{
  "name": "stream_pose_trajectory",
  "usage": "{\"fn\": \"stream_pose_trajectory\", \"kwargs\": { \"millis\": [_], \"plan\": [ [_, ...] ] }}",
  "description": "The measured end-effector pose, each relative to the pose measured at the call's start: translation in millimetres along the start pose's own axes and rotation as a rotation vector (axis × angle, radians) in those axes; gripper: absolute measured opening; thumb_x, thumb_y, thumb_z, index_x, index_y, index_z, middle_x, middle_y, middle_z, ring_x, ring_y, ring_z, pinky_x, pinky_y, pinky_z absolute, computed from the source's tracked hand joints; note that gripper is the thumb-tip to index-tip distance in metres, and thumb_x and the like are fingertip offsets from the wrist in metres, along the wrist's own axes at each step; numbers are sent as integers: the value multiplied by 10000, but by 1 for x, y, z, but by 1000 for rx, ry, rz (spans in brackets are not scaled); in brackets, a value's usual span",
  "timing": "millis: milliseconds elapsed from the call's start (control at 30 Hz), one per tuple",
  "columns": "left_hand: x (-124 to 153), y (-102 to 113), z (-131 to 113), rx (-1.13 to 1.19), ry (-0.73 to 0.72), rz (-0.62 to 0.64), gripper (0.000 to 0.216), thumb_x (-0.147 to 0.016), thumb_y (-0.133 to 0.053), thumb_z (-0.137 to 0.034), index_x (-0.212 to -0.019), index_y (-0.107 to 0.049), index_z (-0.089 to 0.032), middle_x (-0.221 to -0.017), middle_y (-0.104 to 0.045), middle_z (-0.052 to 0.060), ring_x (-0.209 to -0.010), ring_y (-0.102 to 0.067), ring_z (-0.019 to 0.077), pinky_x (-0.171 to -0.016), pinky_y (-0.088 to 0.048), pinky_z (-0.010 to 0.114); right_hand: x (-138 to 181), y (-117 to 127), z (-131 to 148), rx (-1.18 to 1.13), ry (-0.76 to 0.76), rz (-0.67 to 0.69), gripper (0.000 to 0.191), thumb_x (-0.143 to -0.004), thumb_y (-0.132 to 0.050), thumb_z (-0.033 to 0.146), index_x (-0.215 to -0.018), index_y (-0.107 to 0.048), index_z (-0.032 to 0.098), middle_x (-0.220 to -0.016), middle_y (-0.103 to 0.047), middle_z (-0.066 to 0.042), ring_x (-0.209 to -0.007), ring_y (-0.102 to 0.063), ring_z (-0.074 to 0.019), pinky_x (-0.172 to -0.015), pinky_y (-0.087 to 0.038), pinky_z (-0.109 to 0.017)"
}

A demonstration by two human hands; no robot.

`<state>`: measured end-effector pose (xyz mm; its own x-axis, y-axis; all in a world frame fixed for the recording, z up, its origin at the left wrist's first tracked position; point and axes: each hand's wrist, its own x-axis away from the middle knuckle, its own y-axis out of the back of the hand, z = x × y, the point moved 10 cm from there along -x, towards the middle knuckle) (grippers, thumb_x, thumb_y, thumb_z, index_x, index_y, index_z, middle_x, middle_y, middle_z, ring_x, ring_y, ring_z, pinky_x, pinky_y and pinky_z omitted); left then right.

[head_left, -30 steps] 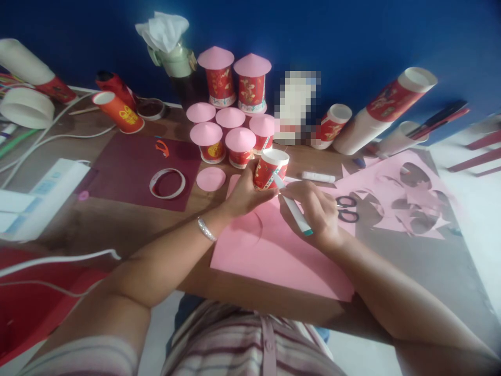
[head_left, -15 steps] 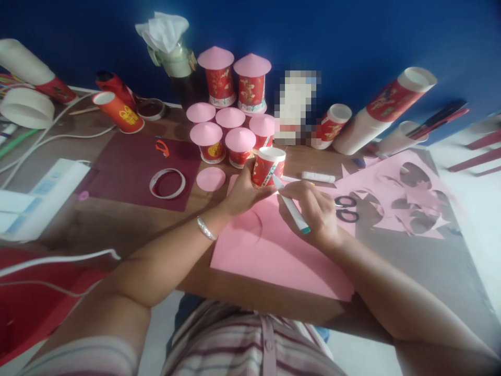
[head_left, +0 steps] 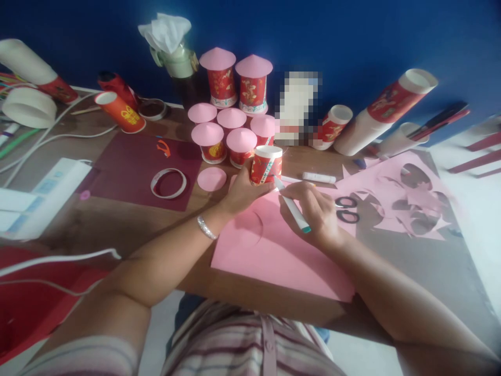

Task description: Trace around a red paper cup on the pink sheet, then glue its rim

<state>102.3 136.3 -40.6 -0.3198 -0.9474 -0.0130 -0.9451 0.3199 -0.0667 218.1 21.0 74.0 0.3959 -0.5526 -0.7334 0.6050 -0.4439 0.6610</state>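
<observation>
My left hand (head_left: 243, 189) is closed around the side and base of a red patterned paper cup (head_left: 258, 166) with a white rim and a pale decorated strip slanting down its side. In my right hand (head_left: 318, 211) is a white marker pen (head_left: 294, 210) with a green end, its tip at the lower right of the cup. Whether the tip touches the cup I cannot tell. Below both hands lies pink paper (head_left: 270, 256) with a faint round outline. Scissors (head_left: 347, 210) with dark handles lie just right of my right hand.
Behind the cup stand several red cups with pink cone tops (head_left: 241, 140). A pink paper disc (head_left: 212, 179) and a white ring (head_left: 168, 184) lie left. Pink cut-outs (head_left: 391, 201) spread on the right, near stacked cups (head_left: 385, 112). A white cap (head_left: 319, 177) lies behind my right hand.
The cup has turned slightly in my left hand, so its pale strip has shifted left. The pen tip has moved a little down and right. Other things stay put.
</observation>
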Motion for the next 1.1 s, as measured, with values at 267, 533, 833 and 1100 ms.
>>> {"fn": "stream_pose_trajectory", "kwargs": {
  "millis": [267,533,833,1100],
  "plan": [
    [-1,-6,-10,-34,-82,24,672,-715,-891,-369,-1258,-526,-215,-1192,-725,88,-1093,-721,279,-940,-614,422,1,2,10,-35,66,-22,250,-954,-625,33,-1170,-598,157,-941,-726,-80,-809,-717,-184,-668,-615,-298],
    [5,-8,-23,-244,-80,-21,706,-699,-897,-274,-1274,-492,-214,-1225,-722,102,-1117,-724,311,-960,-631,459,-1,2,12,21,83,-40,272,-954,-603,18,-1184,-602,163,-925,-736,-72,-781,-718,-184,-640,-606,-298],
    [6,-10,-21,-247,-45,-20,727,-680,-887,-214,-1298,-504,-228,-1237,-732,90,-1128,-712,317,-947,-630,437,-4,3,12,48,80,-24,296,-947,-595,-11,-1199,-596,146,-947,-738,-84,-808,-726,-188,-662,-614,-297],
    [6,-9,-22,-251,-67,-25,715,-684,-915,-270,-1270,-509,-225,-1238,-721,93,-1130,-712,316,-964,-622,449,-3,0,9,70,65,-5,324,-967,-557,20,-1243,-564,189,-945,-736,-58,-821,-733,-192,-661,-612,-305]
  ]
}}
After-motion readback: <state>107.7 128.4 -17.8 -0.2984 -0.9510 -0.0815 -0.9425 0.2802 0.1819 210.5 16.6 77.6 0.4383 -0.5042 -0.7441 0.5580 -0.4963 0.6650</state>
